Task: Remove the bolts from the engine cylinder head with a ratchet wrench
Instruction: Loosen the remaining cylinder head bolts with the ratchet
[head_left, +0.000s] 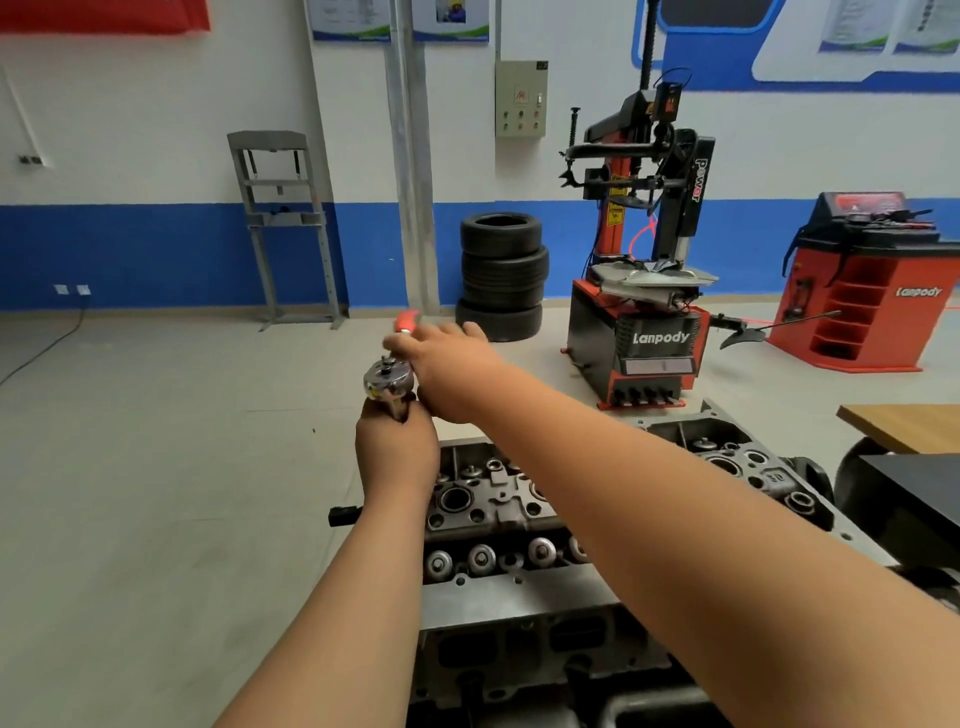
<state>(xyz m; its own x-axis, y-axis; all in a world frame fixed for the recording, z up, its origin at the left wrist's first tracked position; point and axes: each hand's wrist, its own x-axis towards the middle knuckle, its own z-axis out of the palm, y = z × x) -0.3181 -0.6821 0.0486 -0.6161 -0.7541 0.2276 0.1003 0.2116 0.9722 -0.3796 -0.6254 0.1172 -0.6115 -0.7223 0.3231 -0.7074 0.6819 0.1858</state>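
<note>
The left hand (397, 447) is closed tight around the shaft just under the chrome head of the ratchet wrench (389, 382), so the tool's head stands directly above its knuckles. The right hand (452, 369) sits just beyond and to the right of the left, touching it at the wrist side, its fingers wrapped over the wrench handle; the handle's red grip (408, 319) pokes out past the fingertips, a little blurred. The cylinder head (519, 509) lies below and to the right of the left hand, with the right forearm stretched across above it. What the shaft reaches below the left hand is hidden by that hand. Far beyond the right hand stands a stack of tyres (501, 275), and further right a black and red tyre changer (644, 338).
</note>
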